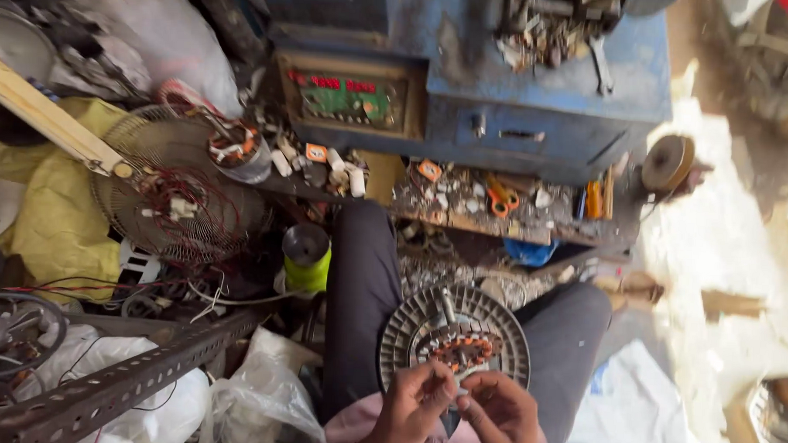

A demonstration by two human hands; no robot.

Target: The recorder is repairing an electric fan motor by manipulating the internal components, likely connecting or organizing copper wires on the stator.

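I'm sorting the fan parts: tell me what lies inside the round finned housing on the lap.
Inside the round finned housing sit copper windings in a ring and a centre shaft. The left hand and right hand cover its near edge.

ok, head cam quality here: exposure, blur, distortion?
Head view: the sunlit floor at right is blown out and hazy; the clutter at left is evenly lit, with dark shadow under the bench. Both hands, left hand and right hand, and the fan motor are slightly soft. Wide-angle bending shows at the edges, as on the perforated angle bar.
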